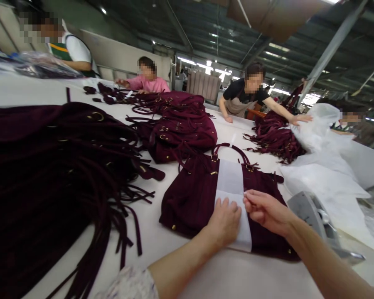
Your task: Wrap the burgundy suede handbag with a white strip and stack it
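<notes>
On the white table (180,245), a burgundy suede handbag (190,199) lies flat with a white paper band (232,187) across it. Her left hand (224,222) presses open-palmed on the band; the right hand (264,209) pinches its edge. The bag looks soft and limp, the paper thin, light and tearable, best held by its edges.

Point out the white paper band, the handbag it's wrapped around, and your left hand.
white paper band (230,180): head view, upper flat part.
burgundy handbag (190,199): head view, left body panel.
left hand (225,222): head view, back of hand.
</notes>
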Demonstrator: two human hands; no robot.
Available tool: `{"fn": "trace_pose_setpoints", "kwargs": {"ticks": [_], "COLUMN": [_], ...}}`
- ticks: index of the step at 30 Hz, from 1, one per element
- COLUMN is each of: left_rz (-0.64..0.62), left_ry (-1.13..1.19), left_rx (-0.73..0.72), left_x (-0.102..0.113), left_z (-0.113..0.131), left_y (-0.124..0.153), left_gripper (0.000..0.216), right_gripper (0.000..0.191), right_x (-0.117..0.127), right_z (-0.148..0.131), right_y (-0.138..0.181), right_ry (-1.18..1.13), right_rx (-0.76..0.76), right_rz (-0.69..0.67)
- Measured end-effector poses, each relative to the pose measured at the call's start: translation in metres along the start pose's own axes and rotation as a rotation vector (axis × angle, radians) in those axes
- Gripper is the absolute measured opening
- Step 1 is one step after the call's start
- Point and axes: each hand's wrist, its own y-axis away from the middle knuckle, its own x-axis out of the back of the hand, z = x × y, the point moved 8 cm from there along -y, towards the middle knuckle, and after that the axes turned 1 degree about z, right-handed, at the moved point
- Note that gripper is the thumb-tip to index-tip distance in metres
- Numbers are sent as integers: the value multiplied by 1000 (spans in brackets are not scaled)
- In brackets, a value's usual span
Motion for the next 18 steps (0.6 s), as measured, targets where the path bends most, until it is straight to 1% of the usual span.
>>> {"fn": "trace_pose_setpoints", "kwargs": {"ticks": [2, 4, 6, 8, 12, 16, 18], "left_rz": [10, 8, 11, 10, -14, 4, 24], "left_ry": [-25, -51, -67, -77, -95, -163, -162], "left_rx": [14, 30, 40, 52, 39, -49, -82], "left_x": [-4, -8, -9, -9, -7, 3, 7], "left_z": [1, 3, 4, 5, 7, 10, 9], "left_y": [2, 2, 2, 1, 0, -2, -3], "left_gripper": [42, 45, 46, 47, 47, 45, 44], "right_gripper": [16, 13, 12, 10, 11, 15, 16], "right_x": [-14, -15, -10, -3, 7, 9, 9], "right_z": [9, 19, 27, 31, 32, 34, 35], "right_y": [-46, -81, -102, -113, -121, -124, -125], "right_ry": [0, 30, 64, 96, 153, 204, 222], "right_rx": [-12, -18, -27, -20, 18, 45, 50], "right_rz": [46, 105, 135, 152, 155, 149, 141]}}
